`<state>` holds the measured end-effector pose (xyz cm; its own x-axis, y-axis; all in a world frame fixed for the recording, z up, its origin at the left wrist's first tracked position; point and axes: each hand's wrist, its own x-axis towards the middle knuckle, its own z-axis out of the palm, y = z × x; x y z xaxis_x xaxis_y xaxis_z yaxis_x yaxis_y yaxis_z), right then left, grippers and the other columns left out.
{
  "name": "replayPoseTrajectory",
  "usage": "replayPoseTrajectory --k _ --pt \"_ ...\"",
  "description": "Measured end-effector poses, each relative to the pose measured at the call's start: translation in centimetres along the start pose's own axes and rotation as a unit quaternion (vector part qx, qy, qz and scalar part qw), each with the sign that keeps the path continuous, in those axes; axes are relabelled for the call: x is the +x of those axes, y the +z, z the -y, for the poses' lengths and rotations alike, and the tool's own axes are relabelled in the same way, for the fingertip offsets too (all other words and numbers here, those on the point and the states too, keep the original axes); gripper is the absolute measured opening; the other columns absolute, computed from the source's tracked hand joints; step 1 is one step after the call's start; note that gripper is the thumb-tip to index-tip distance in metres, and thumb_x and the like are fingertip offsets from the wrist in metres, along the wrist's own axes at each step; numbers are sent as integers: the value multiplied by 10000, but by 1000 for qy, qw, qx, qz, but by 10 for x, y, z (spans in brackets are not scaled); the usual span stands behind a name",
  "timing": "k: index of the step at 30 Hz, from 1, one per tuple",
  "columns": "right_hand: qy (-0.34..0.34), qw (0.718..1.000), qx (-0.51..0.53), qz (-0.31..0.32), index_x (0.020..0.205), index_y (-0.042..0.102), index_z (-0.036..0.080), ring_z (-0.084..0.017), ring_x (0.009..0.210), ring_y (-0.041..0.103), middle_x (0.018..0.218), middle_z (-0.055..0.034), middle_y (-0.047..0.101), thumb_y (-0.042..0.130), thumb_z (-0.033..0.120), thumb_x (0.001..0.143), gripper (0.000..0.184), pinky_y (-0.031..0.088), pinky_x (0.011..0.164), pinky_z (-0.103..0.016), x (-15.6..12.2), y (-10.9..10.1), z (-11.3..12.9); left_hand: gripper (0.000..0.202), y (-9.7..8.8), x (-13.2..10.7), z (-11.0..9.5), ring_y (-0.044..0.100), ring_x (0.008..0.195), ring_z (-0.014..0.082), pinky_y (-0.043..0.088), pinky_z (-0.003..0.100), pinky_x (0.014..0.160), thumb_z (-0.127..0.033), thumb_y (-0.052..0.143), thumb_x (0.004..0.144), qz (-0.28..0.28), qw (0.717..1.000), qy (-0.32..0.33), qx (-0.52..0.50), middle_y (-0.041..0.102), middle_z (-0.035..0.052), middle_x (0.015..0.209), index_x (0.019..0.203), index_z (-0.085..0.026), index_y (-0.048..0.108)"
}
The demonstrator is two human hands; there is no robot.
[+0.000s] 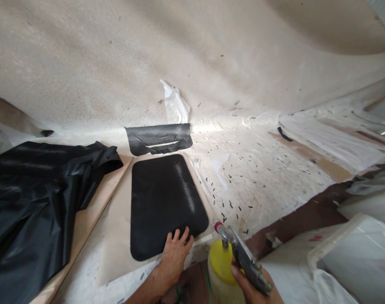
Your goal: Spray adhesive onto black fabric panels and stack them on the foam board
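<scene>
A black panel with rounded corners (163, 202) lies flat on a sheet of tan paper (116, 236). A whitish speckled streak runs down its right side. My left hand (176, 249) rests at the panel's near edge, fingers spread, with the fingertips on the black surface. In my right hand (254, 285) is a metal spray gun (243, 253), its red-ringed nozzle tilted toward the panel's near right corner. Below the gun sits a pale container with a yellow lid (222, 261); whether the two are joined I cannot tell.
Black sheeting (30, 181) is heaped on a board at the left. Behind the panel lies a dark grey piece with a slit (157, 137). A pale cloth (211, 63) hangs at the back. Black scraps litter the white covering (262, 169). White tubs (353, 253) stand at the right.
</scene>
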<state>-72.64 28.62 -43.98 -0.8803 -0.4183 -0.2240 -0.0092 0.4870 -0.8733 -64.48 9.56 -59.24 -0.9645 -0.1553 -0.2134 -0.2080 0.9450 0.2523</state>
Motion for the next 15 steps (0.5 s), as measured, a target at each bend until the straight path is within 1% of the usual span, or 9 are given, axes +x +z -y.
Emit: replayPoseTrajectory --k 3,7,9,12,15 --pt "-9 1000 -7 -7 901 597 118 -247 890 591 908 -105 646 521 458 722 391 473 800 -264 7 5 9 530 -7 -6 2 336 1218 324 316 523 964 -236 521 811 19 1000 -1 -23 276 53 1440 1318 -303 381" --pt "-1 999 -38 6 927 582 61 -273 937 578 933 -158 629 492 467 733 459 457 872 -300 14 6 12 443 -19 -11 7 350 1225 287 327 458 987 -147 437 845 36 999 -29 -18 325 83 1411 1275 -254 451" --pt "-4 999 -42 19 955 584 65 -271 946 575 946 -153 626 488 462 745 460 464 856 -301 17 7 12 415 -23 -12 10 363 1218 276 331 439 994 -132 413 855 28 999 -35 -13 359 93 1390 1253 -226 478" --pt "-1 999 -21 46 999 578 103 -264 944 571 973 -130 622 512 475 748 454 467 827 -301 24 7 11 384 -25 -14 16 369 1217 263 316 426 1014 -121 399 859 4 999 -43 5 402 100 1361 1216 -197 518" --pt "-4 999 -4 52 955 573 121 -265 916 572 953 -124 622 521 499 751 433 457 829 -323 26 8 14 436 -26 -16 22 382 1214 244 315 404 1018 -67 401 827 -17 998 -60 33 415 80 1357 1213 -224 530"
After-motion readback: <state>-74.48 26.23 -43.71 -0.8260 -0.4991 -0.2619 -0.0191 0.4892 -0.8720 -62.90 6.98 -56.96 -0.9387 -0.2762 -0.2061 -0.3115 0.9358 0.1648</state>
